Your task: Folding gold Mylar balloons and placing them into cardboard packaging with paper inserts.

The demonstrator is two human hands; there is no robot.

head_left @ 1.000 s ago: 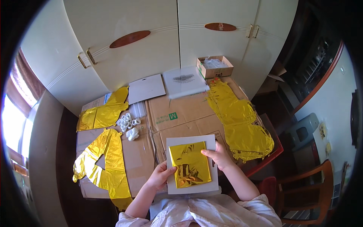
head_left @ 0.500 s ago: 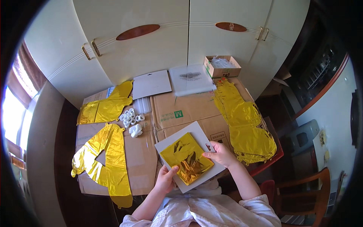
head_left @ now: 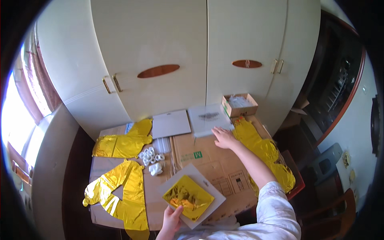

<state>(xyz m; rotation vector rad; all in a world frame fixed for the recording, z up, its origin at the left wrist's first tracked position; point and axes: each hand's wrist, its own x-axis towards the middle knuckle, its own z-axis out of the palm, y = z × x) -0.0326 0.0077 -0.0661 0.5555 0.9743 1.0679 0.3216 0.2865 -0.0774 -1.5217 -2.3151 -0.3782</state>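
Gold foil square: a crinkled, shiny gold sheet, folded roughly square and turned like a diamond, bright with reflections and darker creases across its middle.
Where it lies: on a pale grey card at the near edge of the table, which is covered in flattened brown cardboard.
Left hand: the left hand comes in from the lower edge; its grip is a light pinch, thumb on top of the foil's near corner, fingers under the card and out of sight.
Right hand: the right hand is stretched far across the table, palm down and fingers spread flat, closed on nothing, touching the near edge of a clear flat packet.
Beside the packet: a grey flat sheet to its left, a small open cardboard box to its right.
Other gold pieces: large foil balloon shapes lie at the left, lower left and right.
Middle of table: a cluster of small white rings.
Behind: cream cupboard doors.
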